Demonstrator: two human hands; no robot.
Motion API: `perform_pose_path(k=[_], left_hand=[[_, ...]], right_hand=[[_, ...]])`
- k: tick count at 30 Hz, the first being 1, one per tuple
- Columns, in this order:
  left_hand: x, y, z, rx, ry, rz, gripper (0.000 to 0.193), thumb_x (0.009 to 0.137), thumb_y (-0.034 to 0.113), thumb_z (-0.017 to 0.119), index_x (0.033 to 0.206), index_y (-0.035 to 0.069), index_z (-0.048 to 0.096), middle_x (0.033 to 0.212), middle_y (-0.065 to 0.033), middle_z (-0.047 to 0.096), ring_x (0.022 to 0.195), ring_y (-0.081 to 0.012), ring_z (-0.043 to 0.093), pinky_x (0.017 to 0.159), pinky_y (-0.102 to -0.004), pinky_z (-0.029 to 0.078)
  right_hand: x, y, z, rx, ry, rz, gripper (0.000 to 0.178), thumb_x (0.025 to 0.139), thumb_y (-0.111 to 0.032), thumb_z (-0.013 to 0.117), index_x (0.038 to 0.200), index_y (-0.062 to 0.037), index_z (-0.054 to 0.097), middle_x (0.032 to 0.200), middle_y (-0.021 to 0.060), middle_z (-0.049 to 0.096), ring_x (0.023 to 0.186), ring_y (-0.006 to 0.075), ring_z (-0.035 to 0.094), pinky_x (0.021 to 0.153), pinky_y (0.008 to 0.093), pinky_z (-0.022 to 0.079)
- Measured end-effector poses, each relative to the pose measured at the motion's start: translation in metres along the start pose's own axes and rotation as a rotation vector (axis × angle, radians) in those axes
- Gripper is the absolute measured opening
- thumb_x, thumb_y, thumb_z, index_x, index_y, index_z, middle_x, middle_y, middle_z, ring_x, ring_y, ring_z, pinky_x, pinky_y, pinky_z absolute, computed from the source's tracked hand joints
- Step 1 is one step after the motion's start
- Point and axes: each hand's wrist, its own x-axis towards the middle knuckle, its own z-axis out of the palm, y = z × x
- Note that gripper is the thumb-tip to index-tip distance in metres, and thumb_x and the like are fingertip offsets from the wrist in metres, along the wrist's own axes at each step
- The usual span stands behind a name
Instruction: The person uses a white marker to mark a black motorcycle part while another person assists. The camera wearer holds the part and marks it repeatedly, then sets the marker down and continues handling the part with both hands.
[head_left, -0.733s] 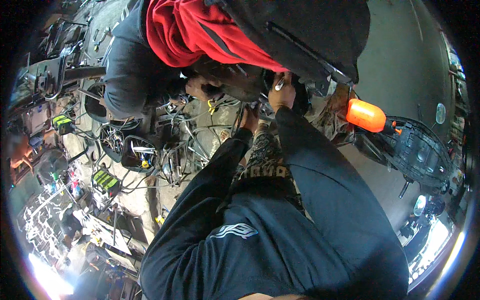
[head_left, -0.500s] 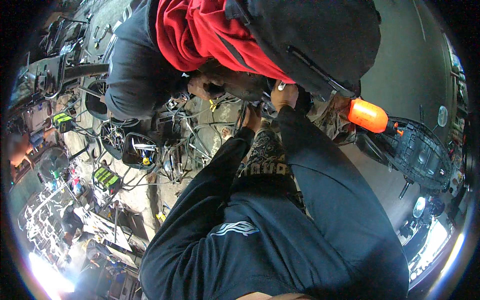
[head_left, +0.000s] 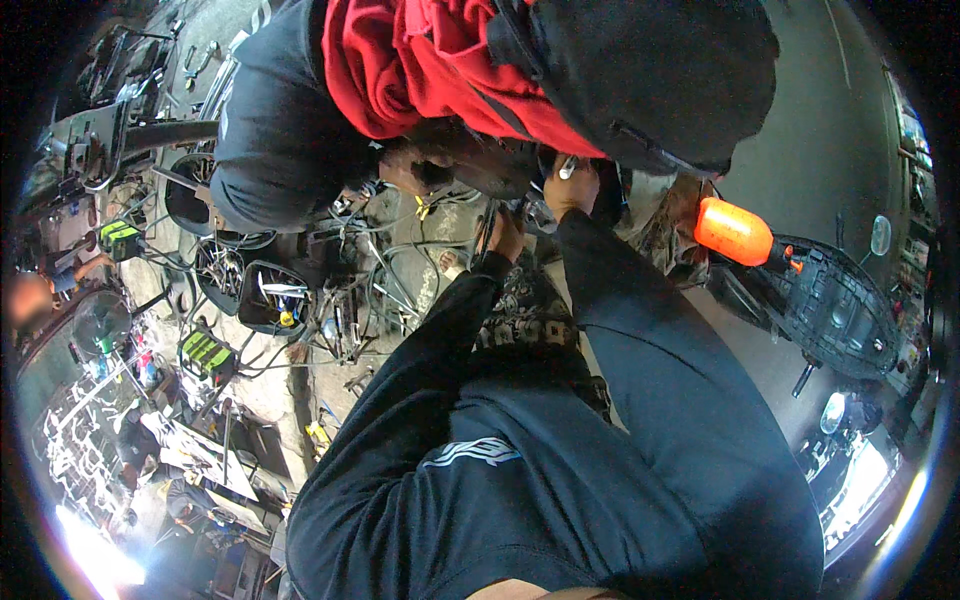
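Observation:
My left hand [head_left: 508,236] is curled low in front of me, beside dark slim rods or cables [head_left: 487,226]. What it grips is too dark to make out. Just to its right, my right hand [head_left: 573,190] is closed, and a small shiny metal piece [head_left: 568,167] shows at its knuckles. Its fingers are partly hidden under the co-worker's red and black garment [head_left: 450,75]. A shiny, partly clear or metallic part [head_left: 540,215] lies between my hands. The co-worker, in a dark sleeve [head_left: 280,140], bends over the same spot, one hand [head_left: 350,197] near the metal parts.
Left of my hands lie a black bin [head_left: 272,322] of tools, tangled cables [head_left: 385,285] and green-striped boxes [head_left: 207,353]. A fan [head_left: 100,320] stands farther left. An orange bottle [head_left: 735,231] and a dark motorcycle body part [head_left: 830,305] are at the right.
The co-worker's red and black garment has shifted slightly right. My hands stay close together in nearly the same place, with the left slightly nearer the right.

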Motion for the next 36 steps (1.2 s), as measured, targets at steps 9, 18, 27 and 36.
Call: perform_pose_path(k=[9,18,27,36], left_hand=[[0.009,-0.058,0.05,-0.275,0.038,-0.078,0.049,0.105,0.038,0.038,0.136,0.001,0.05,0.136,-0.022,0.055,0.12,-0.0379,0.055,0.103,-0.0497,0.042],[0.011,0.027,-0.022,-2.192,0.182,-1.006,0.053,0.11,0.035,0.033,0.154,0.005,0.03,0.158,-0.011,0.036,0.143,-0.0232,0.035,0.113,-0.0397,0.032],[0.008,0.013,-0.022,-0.428,-0.091,-0.086,0.049,0.108,0.032,0.04,0.145,0.001,0.038,0.146,-0.0169,0.046,0.131,-0.0291,0.045,0.109,-0.0395,0.036],[0.011,-0.011,0.003,-0.654,-0.056,-0.131,0.044,0.108,0.03,0.041,0.137,-0.003,0.044,0.139,-0.0198,0.053,0.122,-0.0327,0.053,0.106,-0.0389,0.039]], right_hand=[[0.001,-0.008,-0.006,0.23,0.146,0.027,0.032,0.101,-0.03,0.049,0.118,-0.0052,0.058,0.092,0.0271,0.066,0.083,0.0466,0.065,0.07,0.0537,0.052],[0.0,-0.008,-0.007,0.239,0.208,0.023,0.039,0.102,-0.037,0.046,0.121,-0.0054,0.057,0.096,0.0287,0.066,0.088,0.0481,0.064,0.075,0.0546,0.051],[-0.003,-0.002,-0.004,0.032,0.14,-0.138,0.04,0.101,-0.033,0.048,0.128,-0.0045,0.056,0.117,0.0253,0.064,0.091,0.0437,0.067,0.081,0.05,0.054],[0.002,-0.012,-0.017,0.2,-0.078,0.133,0.048,0.102,-0.04,0.04,0.133,-0.0068,0.057,0.131,0.0191,0.062,0.104,0.0397,0.066,0.089,0.047,0.054]])
